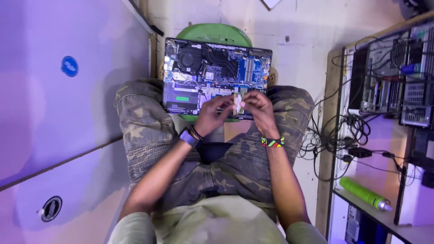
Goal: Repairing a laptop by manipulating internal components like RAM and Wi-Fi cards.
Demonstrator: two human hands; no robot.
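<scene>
An opened laptop point(212, 72) lies bottom side up on a green stool point(213, 32), its fan, heat pipes and circuit boards exposed. Over its near edge, my left hand point(212, 115) and my right hand point(258, 108) meet and pinch a small pale flat component point(238, 104) between their fingertips. The left wrist carries a watch and a dark band; the right wrist has a multicoloured band. My knees in camouflage trousers point(144, 126) flank the stool.
A pale wall or cabinet panel point(58, 113) with round stickers fills the left. On the right, a shelf holds open computer hardware point(398, 77), tangled cables point(343, 135) and a green spray can point(364, 193).
</scene>
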